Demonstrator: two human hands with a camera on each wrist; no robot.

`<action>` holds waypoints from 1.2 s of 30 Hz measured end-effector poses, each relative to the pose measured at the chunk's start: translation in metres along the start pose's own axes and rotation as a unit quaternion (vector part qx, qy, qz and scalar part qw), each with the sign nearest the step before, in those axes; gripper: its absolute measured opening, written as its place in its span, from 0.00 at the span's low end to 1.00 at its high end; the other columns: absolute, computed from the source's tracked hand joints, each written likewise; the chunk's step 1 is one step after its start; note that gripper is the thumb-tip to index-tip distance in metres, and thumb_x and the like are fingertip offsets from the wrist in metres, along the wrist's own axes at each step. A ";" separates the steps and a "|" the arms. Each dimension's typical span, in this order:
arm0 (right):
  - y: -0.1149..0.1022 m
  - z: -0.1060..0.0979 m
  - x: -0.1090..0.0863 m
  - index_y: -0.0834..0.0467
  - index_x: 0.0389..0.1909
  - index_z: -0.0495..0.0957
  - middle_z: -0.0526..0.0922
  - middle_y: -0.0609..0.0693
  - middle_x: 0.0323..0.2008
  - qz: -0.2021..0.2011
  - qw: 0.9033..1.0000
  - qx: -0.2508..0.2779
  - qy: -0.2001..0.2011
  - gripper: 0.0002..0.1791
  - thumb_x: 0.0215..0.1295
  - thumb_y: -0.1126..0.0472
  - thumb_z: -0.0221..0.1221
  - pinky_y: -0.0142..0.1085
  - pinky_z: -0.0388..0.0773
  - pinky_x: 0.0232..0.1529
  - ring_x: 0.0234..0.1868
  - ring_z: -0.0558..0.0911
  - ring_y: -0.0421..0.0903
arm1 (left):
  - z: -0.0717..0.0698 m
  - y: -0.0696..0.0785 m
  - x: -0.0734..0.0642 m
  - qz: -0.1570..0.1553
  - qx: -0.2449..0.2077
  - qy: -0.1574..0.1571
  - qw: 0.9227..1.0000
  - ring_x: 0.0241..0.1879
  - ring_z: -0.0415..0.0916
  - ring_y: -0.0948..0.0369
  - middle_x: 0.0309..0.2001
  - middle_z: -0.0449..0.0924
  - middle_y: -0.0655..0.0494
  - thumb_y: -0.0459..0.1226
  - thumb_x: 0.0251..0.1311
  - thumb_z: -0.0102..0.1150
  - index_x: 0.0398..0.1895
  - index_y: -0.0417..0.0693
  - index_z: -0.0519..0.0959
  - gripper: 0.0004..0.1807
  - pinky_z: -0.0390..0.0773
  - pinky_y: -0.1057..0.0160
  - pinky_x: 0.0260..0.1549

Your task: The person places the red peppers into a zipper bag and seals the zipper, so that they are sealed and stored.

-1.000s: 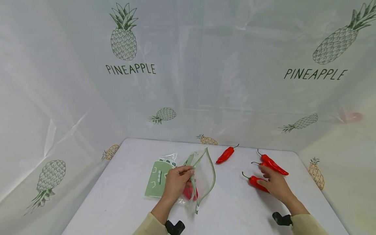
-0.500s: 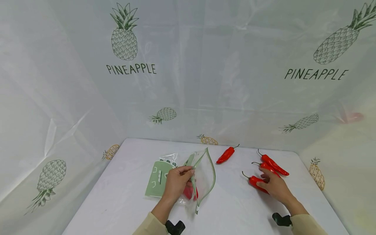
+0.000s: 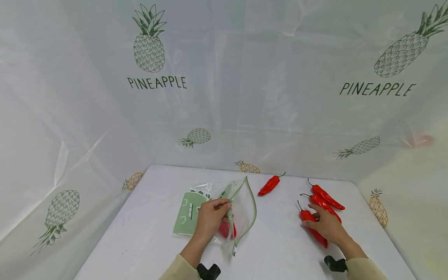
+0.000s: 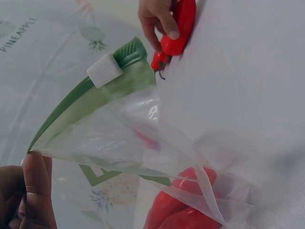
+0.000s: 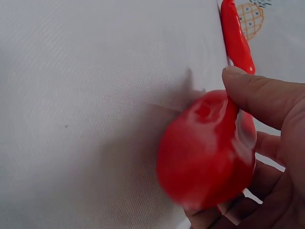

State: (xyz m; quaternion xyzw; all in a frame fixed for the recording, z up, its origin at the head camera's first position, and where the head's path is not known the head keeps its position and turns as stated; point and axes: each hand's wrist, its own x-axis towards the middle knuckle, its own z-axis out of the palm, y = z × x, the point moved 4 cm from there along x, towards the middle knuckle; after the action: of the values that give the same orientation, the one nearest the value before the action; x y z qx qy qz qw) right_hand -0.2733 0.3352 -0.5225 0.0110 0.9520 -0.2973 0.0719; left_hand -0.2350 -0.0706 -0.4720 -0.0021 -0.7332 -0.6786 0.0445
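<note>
My left hand (image 3: 209, 217) pinches the rim of a clear zip bag (image 3: 254, 210) with green edging, its mouth held apart. In the left wrist view, a white slider (image 4: 104, 70) sits on the zip strip. Red peppers (image 4: 178, 210) lie inside the bag. On the right, my right hand (image 3: 329, 225) holds a red chili pepper (image 3: 318, 236), thumb on one side and fingers around the other; the right wrist view shows this pepper (image 5: 205, 152) close up. Two more chili peppers, one nearer (image 3: 319, 201) and one farther (image 3: 327, 196), lie just beyond the fingers.
Another red chili pepper (image 3: 268, 185) lies near the table's back edge. A green printed panel (image 3: 189, 214) shows at the bag's left part. A pineapple-print curtain (image 3: 245, 97) surrounds the white table (image 3: 273, 249) at the back and sides.
The nearest pepper has turned under my right hand, its stem swinging right and its tip now pointing toward me. My left hand and the bag stay in place.
</note>
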 end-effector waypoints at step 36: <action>-0.038 0.007 -0.007 0.64 0.77 0.56 0.70 0.74 0.68 0.001 0.990 0.098 0.100 0.45 0.71 0.52 0.69 0.48 0.91 0.40 0.64 0.74 0.74 | 0.000 0.000 -0.001 0.004 0.001 0.001 1.000 0.24 0.81 0.63 0.32 0.86 0.48 0.35 0.67 0.69 0.50 0.37 0.89 0.12 0.85 0.70 0.25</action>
State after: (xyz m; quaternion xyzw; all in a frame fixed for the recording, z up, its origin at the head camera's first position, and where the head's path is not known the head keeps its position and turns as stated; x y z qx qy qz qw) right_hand -0.2674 0.3005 -0.5058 0.0483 0.9205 -0.3869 -0.0251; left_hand -0.2342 -0.0705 -0.4723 -0.0045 -0.7338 -0.6777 0.0479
